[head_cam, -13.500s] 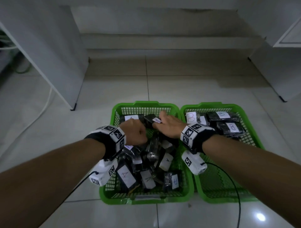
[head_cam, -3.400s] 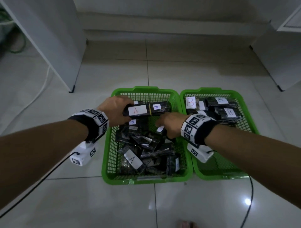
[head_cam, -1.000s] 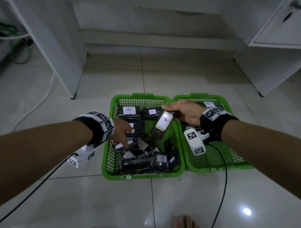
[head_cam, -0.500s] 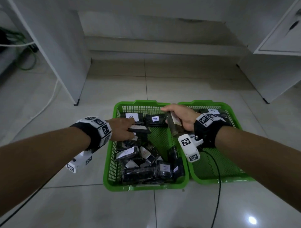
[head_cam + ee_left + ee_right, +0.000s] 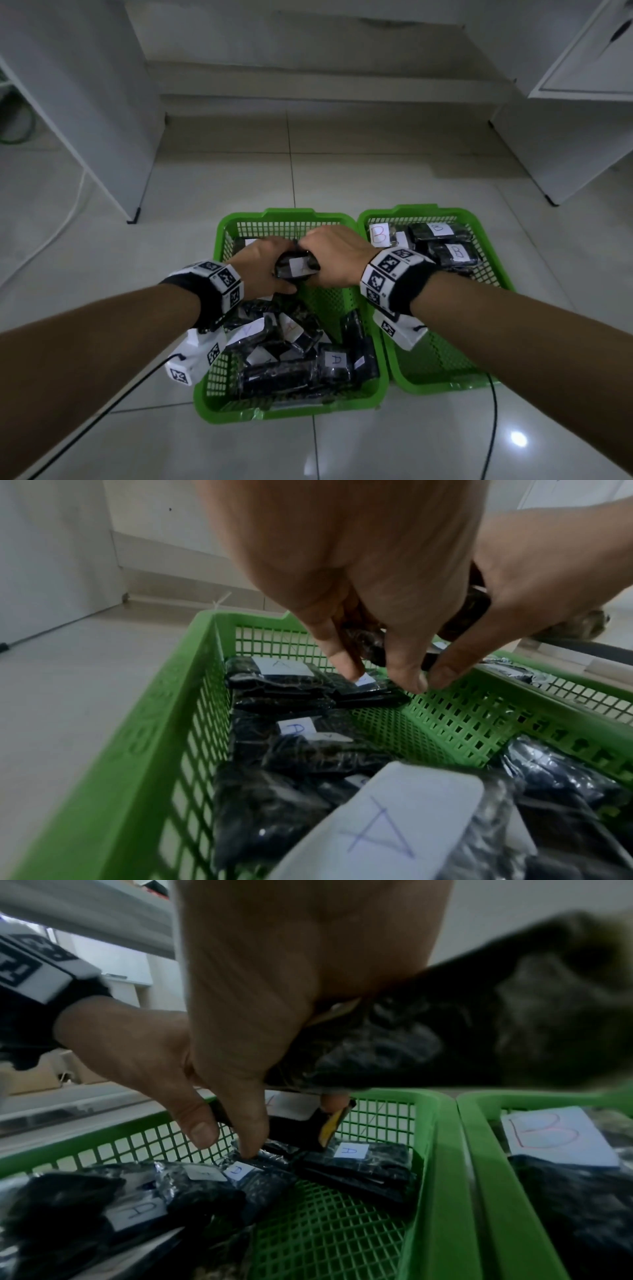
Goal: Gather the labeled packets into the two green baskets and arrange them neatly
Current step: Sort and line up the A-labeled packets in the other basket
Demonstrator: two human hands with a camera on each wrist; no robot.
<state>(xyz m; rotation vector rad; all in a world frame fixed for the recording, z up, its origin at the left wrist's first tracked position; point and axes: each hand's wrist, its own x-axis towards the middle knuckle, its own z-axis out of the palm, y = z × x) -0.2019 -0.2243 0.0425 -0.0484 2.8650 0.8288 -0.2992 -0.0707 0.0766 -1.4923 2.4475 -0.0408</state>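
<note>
Both the left hand (image 5: 262, 265) and right hand (image 5: 334, 255) grip 1 A-labelled packet (image 5: 296, 267) over the left basket (image 5: 205, 387), where only the far row looks tidy, most A packets (image 5: 291, 356) lie jumbled, and the right basket (image 5: 501, 270) holds a few stacked B packets (image 5: 445, 243).

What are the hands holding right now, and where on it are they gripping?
Both hands hold one black packet over the left green basket: the left hand grips its left end, the right hand its right end.

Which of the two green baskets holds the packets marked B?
The right basket; its packets bear B labels, while the left basket holds A labels.
</note>
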